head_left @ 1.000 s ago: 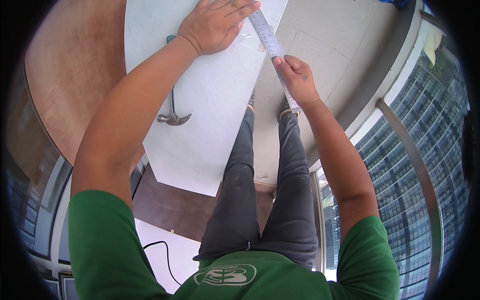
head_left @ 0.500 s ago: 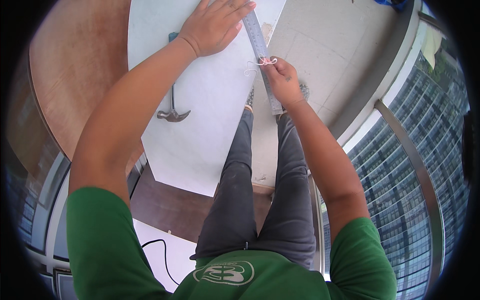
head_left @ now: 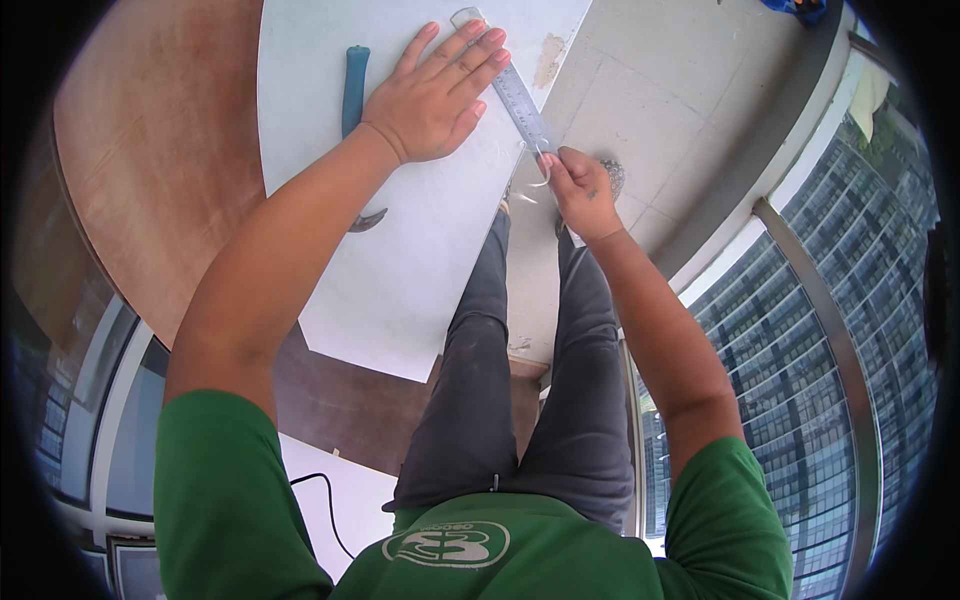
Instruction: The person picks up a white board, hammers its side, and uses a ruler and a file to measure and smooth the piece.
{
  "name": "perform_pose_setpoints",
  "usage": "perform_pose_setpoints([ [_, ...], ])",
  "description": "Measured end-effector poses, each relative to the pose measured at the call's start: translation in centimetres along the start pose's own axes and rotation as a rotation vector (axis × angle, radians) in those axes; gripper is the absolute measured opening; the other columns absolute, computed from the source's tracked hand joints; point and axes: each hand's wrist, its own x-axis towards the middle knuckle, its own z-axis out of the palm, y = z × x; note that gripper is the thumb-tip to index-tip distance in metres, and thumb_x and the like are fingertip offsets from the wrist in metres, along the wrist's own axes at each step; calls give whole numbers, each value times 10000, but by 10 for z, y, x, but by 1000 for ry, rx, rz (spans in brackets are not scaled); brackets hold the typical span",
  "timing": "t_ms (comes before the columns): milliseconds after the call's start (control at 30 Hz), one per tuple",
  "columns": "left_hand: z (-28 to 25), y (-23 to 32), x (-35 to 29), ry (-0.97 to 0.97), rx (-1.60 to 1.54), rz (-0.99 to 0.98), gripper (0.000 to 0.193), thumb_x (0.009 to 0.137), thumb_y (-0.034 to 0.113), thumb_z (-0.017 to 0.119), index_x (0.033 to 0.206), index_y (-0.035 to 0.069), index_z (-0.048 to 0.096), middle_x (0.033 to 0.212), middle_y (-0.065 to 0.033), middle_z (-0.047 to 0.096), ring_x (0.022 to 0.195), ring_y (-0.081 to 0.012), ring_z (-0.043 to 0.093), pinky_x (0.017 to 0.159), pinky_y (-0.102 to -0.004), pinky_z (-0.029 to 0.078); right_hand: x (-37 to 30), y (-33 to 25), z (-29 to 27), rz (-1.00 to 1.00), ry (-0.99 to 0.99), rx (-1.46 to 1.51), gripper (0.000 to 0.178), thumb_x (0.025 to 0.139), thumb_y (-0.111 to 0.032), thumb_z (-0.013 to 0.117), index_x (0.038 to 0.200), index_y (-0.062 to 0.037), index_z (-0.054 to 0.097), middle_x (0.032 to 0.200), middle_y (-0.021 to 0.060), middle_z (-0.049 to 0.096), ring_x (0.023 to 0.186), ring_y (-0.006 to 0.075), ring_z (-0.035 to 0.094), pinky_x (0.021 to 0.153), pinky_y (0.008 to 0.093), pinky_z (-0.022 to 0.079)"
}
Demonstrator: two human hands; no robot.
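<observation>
A steel ruler [head_left: 520,108] lies slantwise across the right edge of a white board [head_left: 375,300], its near part jutting out past the edge. My right hand [head_left: 585,195] grips the ruler's near part, thumb against fingers. White string [head_left: 538,184] dangles in a loop beside that thumb. Flat and spread, my left hand [head_left: 432,97] rests on the board with its fingertips on the ruler near the far end. A claw hammer with a blue handle [head_left: 355,90] lies on the board beside my left hand; my forearm covers its middle.
Under the board is a brown wooden table top [head_left: 160,160]. Pale floor tiles [head_left: 660,110] and a raised ledge [head_left: 740,160] run along the right, beside a window with a metal rail [head_left: 835,330]. A black cable [head_left: 328,495] hangs at lower left.
The ruler has slid toward me and slightly right in my right hand, baring its far end. My left hand has also come nearer, its forearm now covering more of the hammer's head.
</observation>
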Motion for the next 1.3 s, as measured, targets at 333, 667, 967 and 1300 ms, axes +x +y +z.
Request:
perform_pose_setpoints([
  [333,2,-4,-2,77,-22,-30,623,932,251,531,1522,114,387,1613,-44,338,1502,-239,275,1228,-484,156,3,-2,50,66,70,160,410,1008,-290,602,708,-24,517,619,-3,454,614,83,397,543,297,368],
  [667,13,51,-53,-48,-20,-126,565,971,285,482,1505,111,417,1620,-32,322,1513,-194,239,1236,-496,108,-36,33,5,57,-150,-86,413,992,-289,632,716,-6,515,597,36,389,589,121,368,542,324,347],
  [967,19,53,-57,32,-13,-153,579,943,280,519,1481,79,445,1598,-59,363,1506,-218,264,1239,-475,132,-50,29,66,135,72,116,402,991,-263,627,706,-12,495,609,27,409,608,106,381,537,318,357],
  [1300,21,52,-62,133,-21,-147,556,976,238,465,1502,67,407,1601,-72,352,1494,-233,290,1234,-472,172,-44,23,64,173,-53,132,343,1012,-321,596,849,-21,629,684,-17,505,665,84,442,605,279,401],
])
